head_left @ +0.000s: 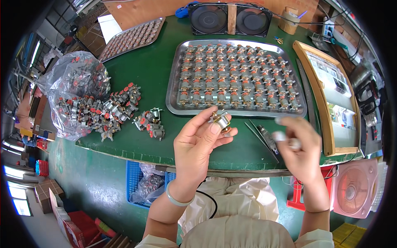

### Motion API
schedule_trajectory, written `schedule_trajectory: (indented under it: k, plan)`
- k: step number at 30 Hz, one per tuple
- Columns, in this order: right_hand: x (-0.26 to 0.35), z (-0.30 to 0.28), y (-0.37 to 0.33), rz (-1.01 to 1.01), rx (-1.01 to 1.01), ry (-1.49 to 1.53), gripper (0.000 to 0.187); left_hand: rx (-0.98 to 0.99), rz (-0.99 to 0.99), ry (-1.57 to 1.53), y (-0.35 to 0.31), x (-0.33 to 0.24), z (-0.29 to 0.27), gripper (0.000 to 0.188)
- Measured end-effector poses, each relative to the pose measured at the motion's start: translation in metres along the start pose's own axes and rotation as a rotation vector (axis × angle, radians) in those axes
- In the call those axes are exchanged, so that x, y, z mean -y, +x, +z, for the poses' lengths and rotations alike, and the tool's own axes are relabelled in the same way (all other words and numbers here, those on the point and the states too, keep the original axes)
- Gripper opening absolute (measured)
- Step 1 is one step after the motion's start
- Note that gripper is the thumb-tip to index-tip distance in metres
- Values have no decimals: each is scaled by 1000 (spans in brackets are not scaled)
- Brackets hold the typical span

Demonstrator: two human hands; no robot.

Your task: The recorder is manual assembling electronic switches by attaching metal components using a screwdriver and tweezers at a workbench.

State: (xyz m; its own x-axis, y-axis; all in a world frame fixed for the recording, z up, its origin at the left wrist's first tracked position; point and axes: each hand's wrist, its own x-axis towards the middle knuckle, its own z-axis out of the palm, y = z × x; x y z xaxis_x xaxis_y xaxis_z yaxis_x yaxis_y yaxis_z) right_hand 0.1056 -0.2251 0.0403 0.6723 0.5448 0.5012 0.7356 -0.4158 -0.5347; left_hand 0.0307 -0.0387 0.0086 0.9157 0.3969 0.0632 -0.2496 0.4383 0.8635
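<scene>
Between the thumb and fingers of my left hand [196, 140] is a small silver metal component [221, 120] with a brass-coloured frame, held just in front of the metal tray [171, 101]. That tray carries neat rows of similar small parts with orange-red bits. To the right, my right hand [302, 149] is raised over the table's front edge, fingers bent and smeared by motion. White coverings show on its fingertips; whether it grips anything is unclear. Beside it lie a dark, pen-like tool [268, 139] and a pair of thin metal rods [258, 135].
Loose components [151, 122] lie left of my left hand, near a clear plastic bag [76, 70] spilling more. Farther back are a second filled tray [132, 39] and twin black fans [209, 20]. A wood-framed board [326, 99] stands at right. Below the table edge sits a blue crate [133, 182].
</scene>
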Motion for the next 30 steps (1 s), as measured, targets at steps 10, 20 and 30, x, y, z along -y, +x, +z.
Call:
schedule_trajectory:
  k: [10, 20, 30]
  plan:
    - [26, 7, -12, 412, 8, 854, 36, -12, -113, -200, -7, -5, 3, 37]
    - [26, 51, -23, -150, -196, 373, 28, -46, -149, -363, -8, 0, 5, 36]
    - [37, 51, -31, 550, -30, 936, 27, -95, 4, -281, -9, 6, 9, 36]
